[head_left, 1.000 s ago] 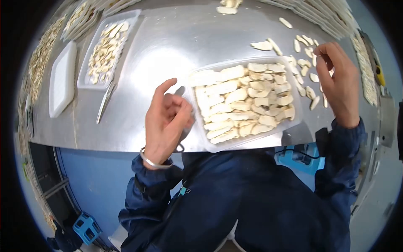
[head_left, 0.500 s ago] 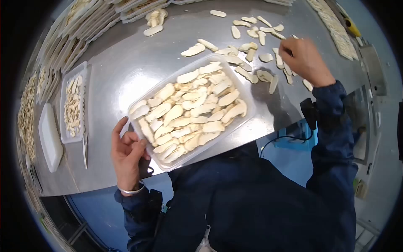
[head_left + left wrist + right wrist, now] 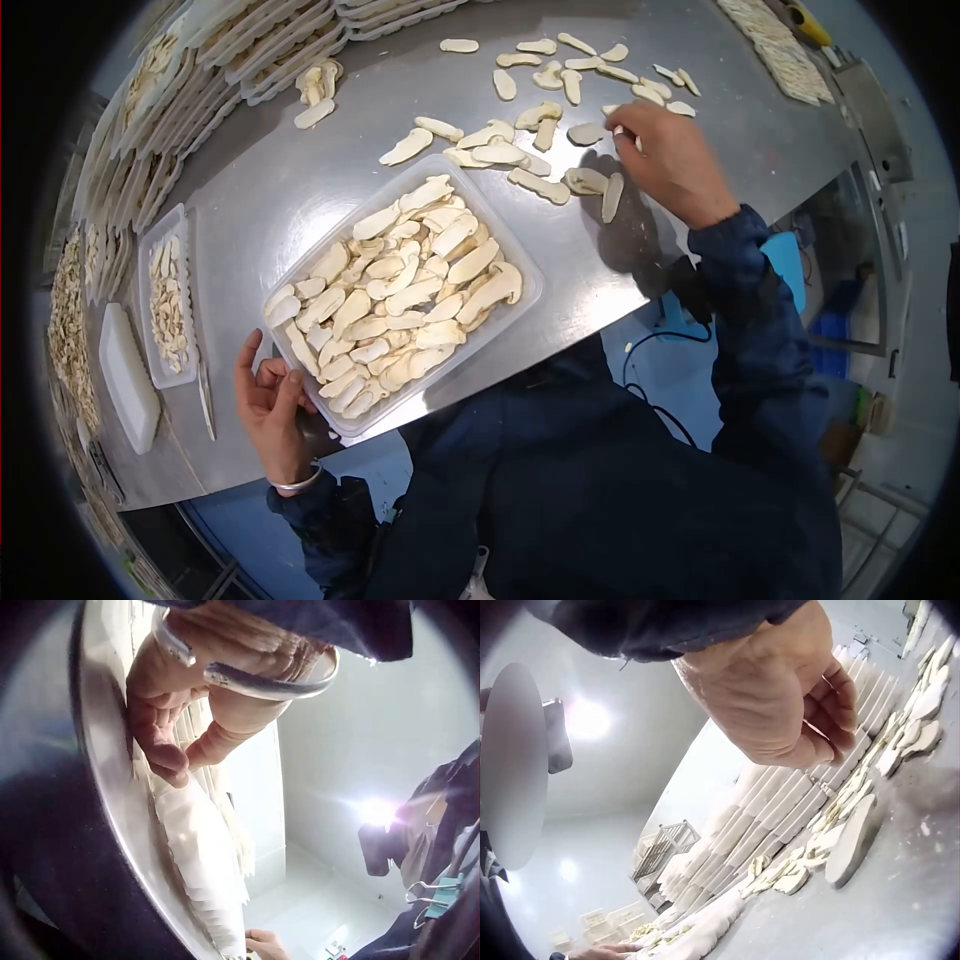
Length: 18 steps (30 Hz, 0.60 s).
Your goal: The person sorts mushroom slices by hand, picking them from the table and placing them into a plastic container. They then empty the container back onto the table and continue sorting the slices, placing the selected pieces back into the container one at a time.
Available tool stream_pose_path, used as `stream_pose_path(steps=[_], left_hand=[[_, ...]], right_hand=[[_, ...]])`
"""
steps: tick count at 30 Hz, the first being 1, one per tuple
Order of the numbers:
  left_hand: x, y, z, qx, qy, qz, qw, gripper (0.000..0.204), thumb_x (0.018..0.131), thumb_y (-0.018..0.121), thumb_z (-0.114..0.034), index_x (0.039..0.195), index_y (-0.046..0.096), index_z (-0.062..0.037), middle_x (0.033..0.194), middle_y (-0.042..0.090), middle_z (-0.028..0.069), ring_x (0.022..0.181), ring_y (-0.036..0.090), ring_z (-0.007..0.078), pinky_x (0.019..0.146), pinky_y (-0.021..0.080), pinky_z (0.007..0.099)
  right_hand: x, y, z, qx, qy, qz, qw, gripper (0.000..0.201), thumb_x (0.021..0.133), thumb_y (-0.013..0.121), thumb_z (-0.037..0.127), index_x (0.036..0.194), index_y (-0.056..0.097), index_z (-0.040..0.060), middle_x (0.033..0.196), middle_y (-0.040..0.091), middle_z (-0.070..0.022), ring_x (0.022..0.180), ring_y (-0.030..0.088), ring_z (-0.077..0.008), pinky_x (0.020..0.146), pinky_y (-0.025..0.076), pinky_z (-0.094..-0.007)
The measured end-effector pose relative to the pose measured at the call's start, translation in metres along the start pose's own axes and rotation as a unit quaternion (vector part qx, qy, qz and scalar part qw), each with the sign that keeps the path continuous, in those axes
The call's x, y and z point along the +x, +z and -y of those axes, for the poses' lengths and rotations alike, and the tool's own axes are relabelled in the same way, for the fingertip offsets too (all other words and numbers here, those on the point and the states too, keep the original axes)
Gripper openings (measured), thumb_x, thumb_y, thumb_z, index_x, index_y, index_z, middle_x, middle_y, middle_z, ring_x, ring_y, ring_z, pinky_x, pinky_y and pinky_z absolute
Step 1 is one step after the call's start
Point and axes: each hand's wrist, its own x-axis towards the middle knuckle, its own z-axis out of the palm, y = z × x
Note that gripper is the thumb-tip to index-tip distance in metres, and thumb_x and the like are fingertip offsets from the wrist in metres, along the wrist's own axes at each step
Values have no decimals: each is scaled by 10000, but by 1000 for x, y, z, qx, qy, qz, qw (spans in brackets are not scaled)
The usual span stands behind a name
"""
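A translucent plastic tray [image 3: 535, 285] stands at an angle near the table's front edge, filled with pale mushroom slices [image 3: 410, 290]. At its near left corner my left hand [image 3: 272, 415] grips the wall; the left wrist view shows thumb and fingertips of that hand [image 3: 210, 697] against the tray's end [image 3: 199, 836]. My right hand [image 3: 675, 165] is over the loose slices to the right of the tray, beside an oval slice [image 3: 586, 133]. In the right wrist view the right hand [image 3: 769, 697] has loosely bent fingers, with a gap to the thumb and nothing visible held.
Loose slices [image 3: 540, 187] lie behind and right of the tray. Stacked filled trays [image 3: 270, 50] line the back left. A narrow tray of slices [image 3: 187, 290], a white block-like container [image 3: 128, 375] and a metal tool [image 3: 206, 400] are at left.
The head view has turned, shifting the table's contents leftward. My left hand, apart from the tray earlier, came to its corner. My right hand has moved closer to the oval slice.
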Motion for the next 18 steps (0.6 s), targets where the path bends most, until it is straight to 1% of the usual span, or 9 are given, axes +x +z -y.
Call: stream_pose_path(steps=[1,4,5,8,9,12,15,18], left_hand=[[0,0,1,-4,1,-3,1000,593,872,622,-4,1408,372,26,826,570,23,590,490,43,521,388,165],[-3,4,0,-7,4,-10,1000,591,872,622,-5,1407,374,28,820,573,22,589,491,42,522,389,165],[-3,5,-1,-8,3,-13,1000,591,871,623,-6,1407,374,29,818,573,22,589,491,43,522,388,164],[-3,5,-1,-11,-2,-16,1000,593,870,626,-8,1405,375,33,810,573,21,587,492,42,521,388,163],[-2,5,-1,-13,-4,-14,1000,593,869,627,-9,1404,375,33,808,573,21,586,492,42,519,388,163],[1,6,-1,-15,-6,-9,1000,593,867,630,-9,1402,378,33,804,572,18,584,492,40,511,390,161],[3,8,-2,-27,-6,-4,1000,595,863,634,-7,1400,382,32,800,570,16,583,493,38,504,392,161],[3,9,-4,-26,-8,-9,1000,602,857,643,-7,1399,383,33,795,567,15,582,493,36,503,393,162]], right_hand=[[6,0,6,-4,26,43,999,266,814,517,74,1024,667,11,948,667,-199,888,633,-378,813,494,-456],[16,18,1,-29,-18,79,996,269,829,521,36,1060,658,37,946,663,-191,864,623,-372,762,488,-429],[17,19,4,-35,-24,87,995,288,819,508,14,1057,668,47,927,657,-188,837,620,-364,762,488,-427],[15,8,9,-15,-7,134,991,341,804,506,34,1099,676,45,917,662,-199,866,633,-368,814,491,-442],[11,6,8,0,-17,129,992,335,808,508,28,1096,679,47,891,634,-174,864,618,-355,809,489,-432],[12,2,3,31,25,124,992,329,812,521,31,1105,669,46,916,609,-158,882,605,-341,814,486,-426],[14,6,-5,-16,-47,99,994,326,809,546,39,1116,655,52,952,590,-149,913,594,-328,819,486,-421],[17,12,-9,-20,-101,90,991,250,796,572,41,1037,637,22,956,582,-152,890,586,-327,796,485,-420]])
